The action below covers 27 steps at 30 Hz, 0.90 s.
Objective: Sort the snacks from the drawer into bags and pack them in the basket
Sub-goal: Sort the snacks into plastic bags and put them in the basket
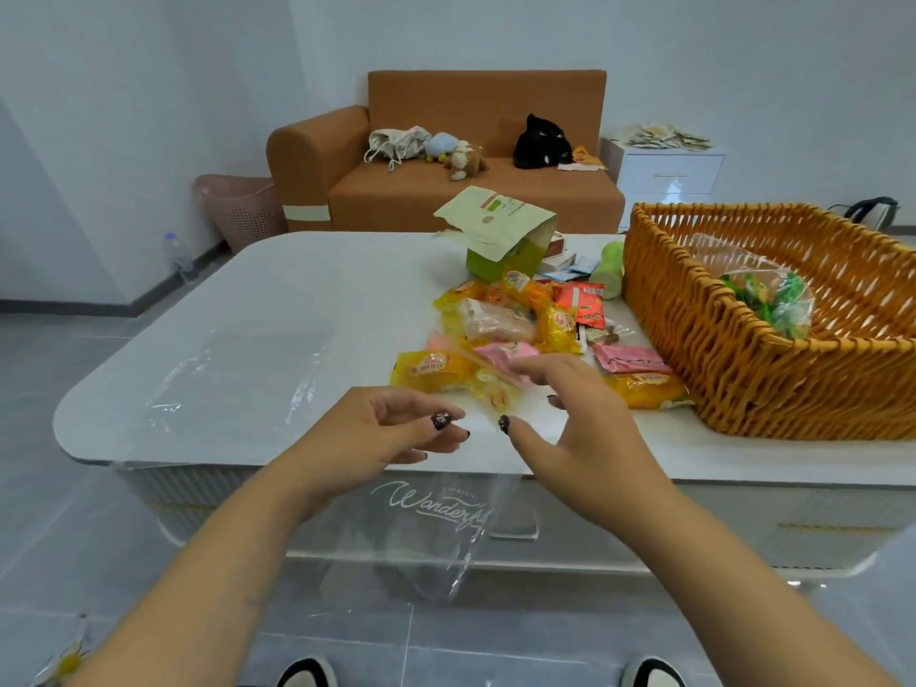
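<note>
A clear plastic bag (436, 528) printed with white script hangs over the near edge of the white table (277, 300). My left hand (376, 438) pinches its top edge between thumb and fingers. My right hand (570, 419) pinches the same edge a little to the right. Behind my hands lies a heap of snack packets (515, 319), yellow, orange, pink and red. A woven wicker basket (733, 359) stands at the right. Inside it sits a filled clear bag of green snacks (773, 300).
More clear bags (223, 374) lie flat on the table's left. A green carton with its flap up (500, 240) stands behind the snacks, small boxes and a green bottle (609, 267) beside it. An orange sofa (446, 185) and a white cabinet (669, 171) stand beyond.
</note>
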Motion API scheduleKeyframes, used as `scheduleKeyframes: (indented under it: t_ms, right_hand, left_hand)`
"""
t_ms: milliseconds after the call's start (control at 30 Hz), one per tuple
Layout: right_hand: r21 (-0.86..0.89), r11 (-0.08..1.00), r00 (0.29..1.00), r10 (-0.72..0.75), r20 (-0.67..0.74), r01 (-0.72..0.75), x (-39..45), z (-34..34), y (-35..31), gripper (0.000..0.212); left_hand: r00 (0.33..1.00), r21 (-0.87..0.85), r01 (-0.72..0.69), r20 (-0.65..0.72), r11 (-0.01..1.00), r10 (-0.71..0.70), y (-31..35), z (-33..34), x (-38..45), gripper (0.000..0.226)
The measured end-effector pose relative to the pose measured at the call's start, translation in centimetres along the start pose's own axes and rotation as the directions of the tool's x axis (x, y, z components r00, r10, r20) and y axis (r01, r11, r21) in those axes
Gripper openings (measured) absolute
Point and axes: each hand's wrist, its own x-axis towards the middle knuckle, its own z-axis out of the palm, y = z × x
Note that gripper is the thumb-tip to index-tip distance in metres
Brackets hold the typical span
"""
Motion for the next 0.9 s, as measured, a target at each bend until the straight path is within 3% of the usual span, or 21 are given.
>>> scheduleKeyframes:
  t_ms: [100, 233, 333, 400, 533, 700, 800, 900]
  right_hand:
    - [0.007, 0.997, 0.992, 0.079, 0.100, -0.080, -0.1, 0.2, 0.2, 0.042]
    - [0.076, 0.983, 0.980, 0.160, 0.119, -0.169, 0.0, 0.3, 0.1, 0.018]
    - [0.102, 0.966, 0.965, 0.226, 0.131, -0.239, 0.3, 0.3, 0.3, 0.018]
    - [0.134, 0.948, 0.946, 0.262, 0.192, -0.289, 0.4, 0.2, 0.4, 0.021]
    - [0.171, 0.936, 0.914, 0.241, 0.326, -0.307, 0.4, 0.3, 0.3, 0.022]
    - [0.094, 0.955, 0.916, 0.237, 0.323, -0.280, 0.3, -0.1, 0.2, 0.021]
    - [0.076, 0.950, 0.900, 0.260, 0.350, -0.304, 0.2, -0.5, 0.4, 0.020]
    - [0.024, 0.949, 0.917, 0.298, 0.265, -0.315, 0.0, -0.8, 0.6, 0.015]
  left_hand:
    - [0.999, 0.056, 0.011, 0.032, 0.998, -0.013, -0.2, 0.2, -0.1, 0.016]
    - [0.997, 0.088, -0.013, -0.070, 0.996, 0.019, -0.8, 0.4, 0.2, 0.015]
    - [0.922, 0.284, -0.193, -0.276, 0.939, 0.273, -1.6, 0.5, 0.5, 0.039]
    - [0.864, 0.367, -0.289, -0.296, 0.884, 0.406, -1.7, 0.8, 0.5, 0.049]
    - [0.924, 0.198, -0.263, -0.229, 0.944, 0.305, -1.5, 1.6, 0.5, 0.030]
    - [0.948, 0.144, -0.222, -0.200, 0.964, 0.248, -1.6, 2.0, 0.5, 0.009]
    - [0.933, 0.053, -0.225, -0.277, 0.973, 0.231, -1.6, 1.8, 0.9, 0.003]
    - [0.917, -0.109, -0.213, -0.364, 0.971, 0.160, -1.2, 1.3, 1.1, 0.002]
